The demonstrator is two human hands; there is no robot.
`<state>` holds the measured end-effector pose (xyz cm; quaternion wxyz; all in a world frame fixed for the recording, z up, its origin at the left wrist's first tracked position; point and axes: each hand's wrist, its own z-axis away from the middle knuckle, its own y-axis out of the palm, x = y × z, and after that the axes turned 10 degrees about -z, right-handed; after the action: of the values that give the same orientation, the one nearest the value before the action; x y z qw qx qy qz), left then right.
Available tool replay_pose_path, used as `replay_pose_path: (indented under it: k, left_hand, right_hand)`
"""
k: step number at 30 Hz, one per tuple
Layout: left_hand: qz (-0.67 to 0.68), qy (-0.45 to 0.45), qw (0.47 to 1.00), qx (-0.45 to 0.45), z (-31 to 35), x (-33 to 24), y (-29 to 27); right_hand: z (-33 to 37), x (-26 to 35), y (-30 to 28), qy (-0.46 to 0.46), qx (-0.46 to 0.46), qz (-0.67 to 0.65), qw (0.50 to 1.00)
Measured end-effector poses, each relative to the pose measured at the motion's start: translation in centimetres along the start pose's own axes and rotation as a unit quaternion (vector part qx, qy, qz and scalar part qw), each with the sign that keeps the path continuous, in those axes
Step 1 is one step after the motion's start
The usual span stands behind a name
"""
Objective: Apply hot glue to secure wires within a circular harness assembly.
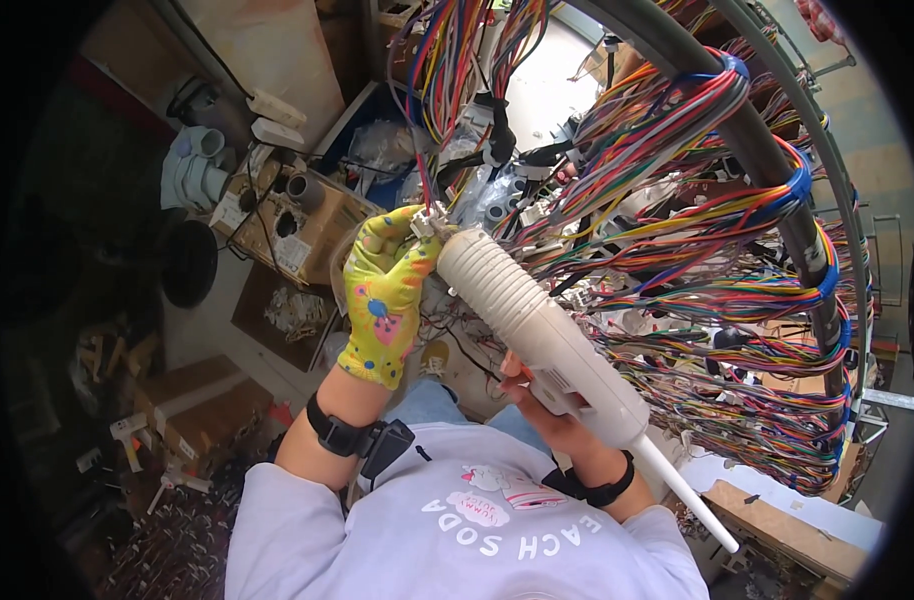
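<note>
My left hand [384, 290], in a yellow patterned glove, is raised at the middle of the view. Its fingertips pinch a small white wire connector [424, 221], from which a few thin wires [424, 175] run upward. With bare fingers, my right hand [549, 418] grips the body of a white heat gun [587, 370] from below and behind. The gun lies slanted, its ribbed barrel [492, 280] pointing up and left. Its front end sits right beside the connector and my gloved fingertips; whether they touch, I cannot tell. Part of my right hand is hidden behind the gun.
Bundles of coloured wires [677, 215] hang along a dark metal rail [767, 170] at the right. A blue bin [382, 115] with plastic bags and a cardboard box [287, 215] stand at the left. Another carton [202, 410] sits at lower left, near hot-glue-gun-like white tools [132, 435].
</note>
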<state>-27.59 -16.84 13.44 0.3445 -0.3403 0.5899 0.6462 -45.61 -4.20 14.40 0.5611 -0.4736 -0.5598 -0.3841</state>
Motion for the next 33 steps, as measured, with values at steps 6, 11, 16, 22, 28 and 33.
replay_pose_path:
  k: [6,11,16,22,28,33]
  left_hand:
    - [-0.005,-0.008,1.000,-0.002,0.1,-0.3,0.1]
    - [0.010,0.002,1.000,0.000,0.1,-0.2,0.1]
    - [-0.008,0.003,1.000,-0.010,-0.1,0.0,0.2]
    - [-0.001,-0.005,1.000,-0.007,0.0,-0.3,0.2]
    - [0.008,-0.006,1.000,0.004,0.2,-0.6,0.2]
    - [0.003,-0.011,1.000,0.001,0.2,-0.6,0.1]
  right_hand:
    - [0.2,0.0,0.1,0.036,-0.026,-0.069,0.997]
    - [-0.5,1.3,0.3,0.024,-0.018,0.011,0.999]
    - [-0.3,0.7,0.1,0.013,-0.018,-0.034,0.999]
    - [-0.5,1.0,0.4,0.039,-0.029,-0.026,0.998]
    - [-0.4,1.1,0.2,0.068,-0.041,-0.027,0.997]
    - [0.4,0.1,-0.1,0.040,-0.061,0.028,0.997]
